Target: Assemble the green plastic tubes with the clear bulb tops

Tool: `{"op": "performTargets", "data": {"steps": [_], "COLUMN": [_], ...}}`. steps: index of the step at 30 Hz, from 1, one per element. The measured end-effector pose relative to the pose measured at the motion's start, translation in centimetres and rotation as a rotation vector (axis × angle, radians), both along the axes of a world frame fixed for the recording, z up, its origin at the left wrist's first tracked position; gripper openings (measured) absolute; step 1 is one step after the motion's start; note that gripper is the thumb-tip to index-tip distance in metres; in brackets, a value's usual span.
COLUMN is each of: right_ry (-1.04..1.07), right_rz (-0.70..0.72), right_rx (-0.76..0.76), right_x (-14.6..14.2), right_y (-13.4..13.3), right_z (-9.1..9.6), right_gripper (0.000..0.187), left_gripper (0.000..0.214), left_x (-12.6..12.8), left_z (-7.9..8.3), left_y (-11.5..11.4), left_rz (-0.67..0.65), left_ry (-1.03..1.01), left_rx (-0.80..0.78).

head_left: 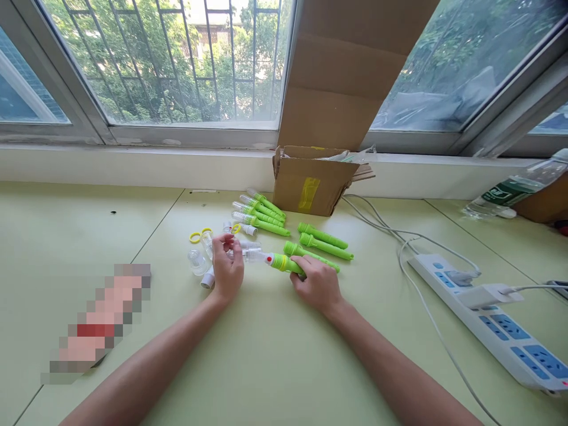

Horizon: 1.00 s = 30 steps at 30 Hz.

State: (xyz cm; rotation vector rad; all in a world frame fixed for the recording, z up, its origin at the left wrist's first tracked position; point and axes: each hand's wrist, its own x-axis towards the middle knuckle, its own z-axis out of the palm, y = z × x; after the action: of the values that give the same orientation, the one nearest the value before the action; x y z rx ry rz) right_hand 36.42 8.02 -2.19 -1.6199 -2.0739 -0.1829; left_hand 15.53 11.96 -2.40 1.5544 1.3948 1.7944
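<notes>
My right hand [317, 283] is wrapped round a bright green plastic tube [280, 262] with a yellow ring and a red spot near its left end. My left hand [228, 266] pinches a clear plastic piece [252, 255] at that same end; whether the two parts are joined I cannot tell. Beside my left hand lie a clear cap [196, 262], yellow rings [195, 237] and a small white cylinder [207, 279]. Beyond it, several green tubes with clear caps [266, 225] lie in a row. Uncapped green tubes [326, 246] are near my right hand.
An opened cardboard box [293, 184] with plastic inside stands at the back against the sill. At right lie a white power strip [479, 313] with plugs and cables, and a plastic bottle [510, 188]. A pixelated flat object [100, 319] is at left.
</notes>
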Motion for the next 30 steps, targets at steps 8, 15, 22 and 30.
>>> {"op": "performTargets", "data": {"steps": [8,15,22,30], "right_ry": [-0.079,0.008,-0.054,-0.120], "right_rz": [0.069,0.122,0.178,0.174], "right_rx": [0.007,0.051,0.199,0.232], "right_x": [-0.4,-0.8,-0.8,-0.8], "right_y": [-0.4,-0.6,-0.7,-0.8], "right_z": [-0.1,-0.2,0.2,0.2], "right_gripper": [0.031,0.013,0.015,0.028], "left_gripper": [0.021,0.016,0.027,0.036], "left_x": [0.1,0.6,0.5,0.3], "left_z": [0.0,0.2,0.3,0.5], "left_y": [-0.2,-1.0,-1.0,-0.6], "left_rz": [-0.137,-0.177,-0.121,-0.187], "left_ry": [0.046,0.272,0.246,0.050], "left_rx": [-0.078,0.062,-0.073,-0.158]}}
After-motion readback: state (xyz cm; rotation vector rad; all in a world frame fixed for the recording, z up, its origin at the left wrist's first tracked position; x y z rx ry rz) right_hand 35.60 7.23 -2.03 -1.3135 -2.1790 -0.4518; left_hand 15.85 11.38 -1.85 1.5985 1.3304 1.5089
